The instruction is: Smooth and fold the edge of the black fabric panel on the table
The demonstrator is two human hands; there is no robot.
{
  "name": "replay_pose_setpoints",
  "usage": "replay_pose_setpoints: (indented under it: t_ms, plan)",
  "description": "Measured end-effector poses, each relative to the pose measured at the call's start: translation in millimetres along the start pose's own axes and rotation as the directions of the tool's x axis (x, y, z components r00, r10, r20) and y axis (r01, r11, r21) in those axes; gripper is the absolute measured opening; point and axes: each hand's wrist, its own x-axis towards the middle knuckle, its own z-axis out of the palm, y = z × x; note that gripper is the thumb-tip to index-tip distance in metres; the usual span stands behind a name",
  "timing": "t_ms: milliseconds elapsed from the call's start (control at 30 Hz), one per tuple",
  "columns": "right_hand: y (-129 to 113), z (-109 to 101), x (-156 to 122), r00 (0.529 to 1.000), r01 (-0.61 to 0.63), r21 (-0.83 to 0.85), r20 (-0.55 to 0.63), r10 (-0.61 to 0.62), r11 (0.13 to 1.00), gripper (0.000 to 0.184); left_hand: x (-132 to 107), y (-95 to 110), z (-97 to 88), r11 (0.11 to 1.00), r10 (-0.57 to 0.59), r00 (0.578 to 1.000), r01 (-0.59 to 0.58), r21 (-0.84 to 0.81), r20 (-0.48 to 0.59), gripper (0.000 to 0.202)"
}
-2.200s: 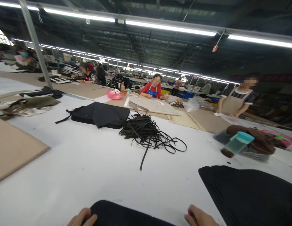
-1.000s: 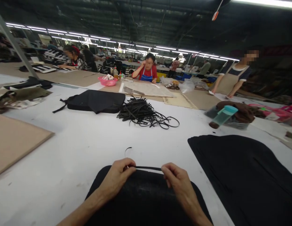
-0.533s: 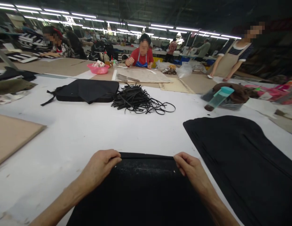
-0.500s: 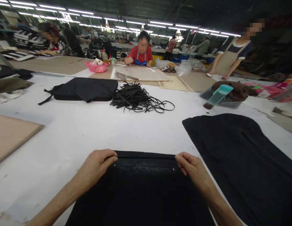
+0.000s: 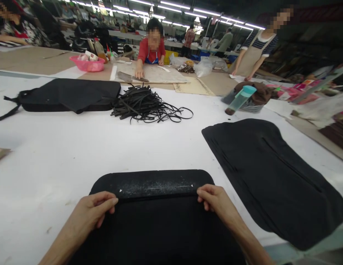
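On the white table in front of me lies a black panel [image 5: 157,180] with rounded far corners. Near its far end it has a pale chalky patch, a thin white line and two small white triangles. A black sheet [image 5: 160,224] covers its nearer part, with its straight edge running just below the chalky patch. My left hand [image 5: 95,209] pinches the left end of this edge between thumb and fingers. At the right end, my right hand [image 5: 212,198] is closed on the edge in the same way. Both forearms cross the sheet's sides.
A stack of black shaped panels [image 5: 259,169] lies to the right. Farther back are a heap of black strips [image 5: 143,103], a black padded piece [image 5: 72,94], a teal-capped bottle [image 5: 241,99] and a pink basket [image 5: 87,64]. Across the table, a person in red [image 5: 151,48] leans over a board.
Both hands have drawn the sheet's edge toward me, and the rounded end with the white marks now shows. The view has shifted left-to-right, and the person in red has reached down to the board.
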Motion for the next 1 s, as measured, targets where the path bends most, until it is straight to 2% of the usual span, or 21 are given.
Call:
replay_pose_setpoints:
  t_ms: [233,400,633,1000]
  plan:
    - [2.5,3.2,6.4,0.998,0.021,-0.051,-0.054,-0.024,0.998,0.022,8.9,-13.6,5.2,1.000,-0.010,0.999,0.011,0.023,-0.032,0.048]
    - [4.5,3.5,9.1,0.996,0.026,-0.180,-0.082,-0.041,0.983,0.021,10.8,-13.4,3.2,0.996,0.003,1.000,-0.001,0.091,-0.024,0.046]
    - [-1.2,5.5,11.5,0.994,0.025,-0.342,-0.095,-0.061,0.939,0.021,10.4,-8.1,2.6,0.994,0.036,0.999,-0.033,0.104,-0.035,0.039]
    - [-0.4,4.1,18.5,0.998,0.005,-0.379,-0.061,-0.030,0.925,0.021,15.1,-11.0,2.4,0.998,0.031,0.999,-0.029,0.059,-0.026,0.036]
